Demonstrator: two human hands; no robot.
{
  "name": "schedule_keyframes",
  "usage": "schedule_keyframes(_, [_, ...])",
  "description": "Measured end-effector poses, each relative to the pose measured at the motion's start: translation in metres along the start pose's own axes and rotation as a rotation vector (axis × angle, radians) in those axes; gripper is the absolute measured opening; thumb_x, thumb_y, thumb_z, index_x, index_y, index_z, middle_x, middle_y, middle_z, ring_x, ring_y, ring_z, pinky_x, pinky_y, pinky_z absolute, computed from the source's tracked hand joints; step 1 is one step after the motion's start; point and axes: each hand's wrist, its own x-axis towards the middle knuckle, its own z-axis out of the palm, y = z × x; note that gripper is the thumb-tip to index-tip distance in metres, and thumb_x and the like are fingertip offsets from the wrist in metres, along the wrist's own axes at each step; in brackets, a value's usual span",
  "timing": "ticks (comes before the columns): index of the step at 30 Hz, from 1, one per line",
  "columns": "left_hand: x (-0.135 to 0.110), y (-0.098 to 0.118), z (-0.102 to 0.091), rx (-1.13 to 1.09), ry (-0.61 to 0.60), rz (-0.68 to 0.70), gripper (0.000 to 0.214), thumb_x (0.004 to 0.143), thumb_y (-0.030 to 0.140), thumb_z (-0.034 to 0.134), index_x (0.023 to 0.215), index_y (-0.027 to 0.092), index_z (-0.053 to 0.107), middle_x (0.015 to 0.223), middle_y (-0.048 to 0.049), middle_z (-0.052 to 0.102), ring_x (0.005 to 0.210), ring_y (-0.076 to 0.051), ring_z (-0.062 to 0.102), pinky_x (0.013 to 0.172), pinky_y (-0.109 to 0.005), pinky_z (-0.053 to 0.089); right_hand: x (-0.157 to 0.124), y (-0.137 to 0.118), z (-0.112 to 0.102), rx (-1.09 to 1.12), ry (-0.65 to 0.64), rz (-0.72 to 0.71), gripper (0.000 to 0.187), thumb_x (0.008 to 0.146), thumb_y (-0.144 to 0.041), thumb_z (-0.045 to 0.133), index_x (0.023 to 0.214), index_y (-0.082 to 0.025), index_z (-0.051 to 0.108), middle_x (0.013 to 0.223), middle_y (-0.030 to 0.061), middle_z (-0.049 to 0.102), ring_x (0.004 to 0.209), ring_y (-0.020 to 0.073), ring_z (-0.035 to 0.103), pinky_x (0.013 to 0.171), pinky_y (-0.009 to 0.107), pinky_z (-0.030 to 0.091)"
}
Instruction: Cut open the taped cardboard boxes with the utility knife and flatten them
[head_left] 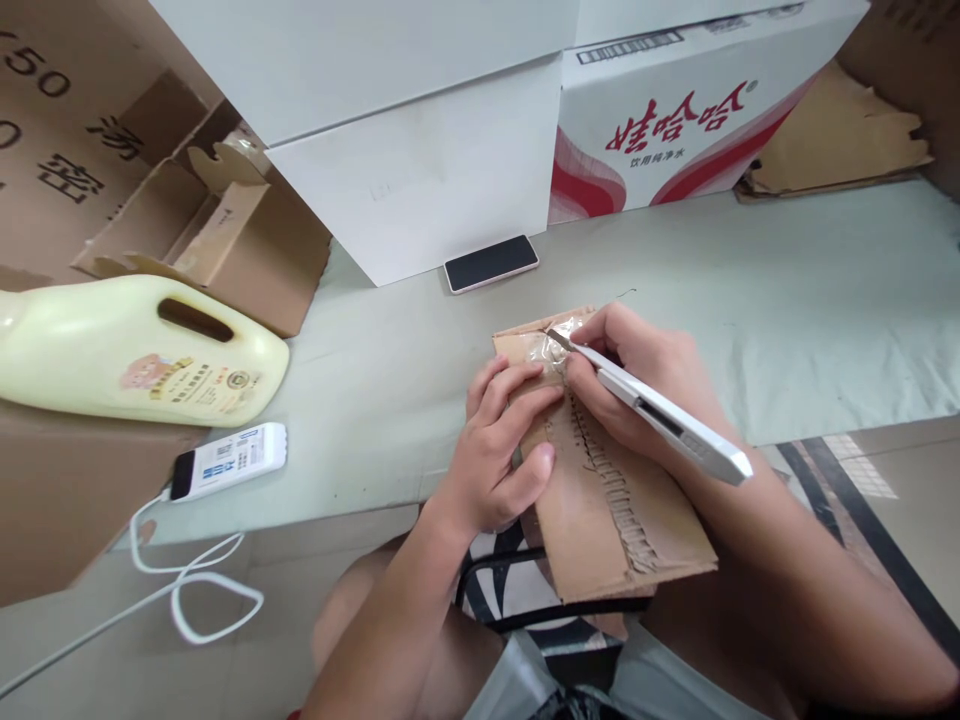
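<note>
My right hand (626,375) grips a white utility knife (667,425). Its blade points up and left, with the tip at clear tape near the far end of a piece of brown cardboard (570,500). A row of short, ragged cuts runs lengthwise along the cardboard. My left hand (502,440) lies on the left side of this piece, fingers apart and thumb stretched out, pressing on it. The cardboard's far part rests on the cloth-covered table (390,400), and its near part sticks out over the edge above my lap.
A dark-screened phone (492,263) lies against white boxes (420,170) at the back. To the left are a pale yellow jug (135,350), an open carton (255,240) and a white device (247,455) with a cable. Folded cardboard (840,135) lies at back right.
</note>
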Motion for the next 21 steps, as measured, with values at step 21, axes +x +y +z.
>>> schedule_keyframes(21, [-0.001,-0.0026,0.0027,-0.032,0.033,-0.006,0.04,0.093,0.03,0.047,0.13,0.022,0.059,0.144,-0.011,0.053,0.148,-0.031,0.035,0.128,-0.054,0.022,-0.0008,0.0023,0.0006,0.046,-0.017,0.012,0.007,0.075,-0.026,0.056,0.078,-0.025,0.05,0.052,-0.0056,0.054,0.045,0.0128,0.045,0.05,0.026,0.036])
